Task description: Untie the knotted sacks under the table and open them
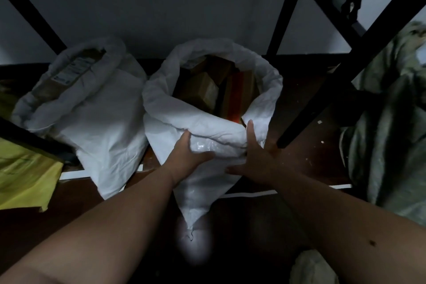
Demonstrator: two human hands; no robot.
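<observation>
Two white woven sacks stand on the dark floor under the table. The middle sack has its mouth wide open and its rim rolled down, with brown boxes and an orange packet inside. My left hand grips the rolled near rim from the left. My right hand presses flat against the same rim from the right, fingers spread. The left sack also has an open, rolled mouth and shows a labelled parcel inside.
Black metal table legs slant down at the right, one foot just beside my right hand. Another black bar crosses at the left. A yellow bag lies far left, a grey-green sack far right. A wall closes the back.
</observation>
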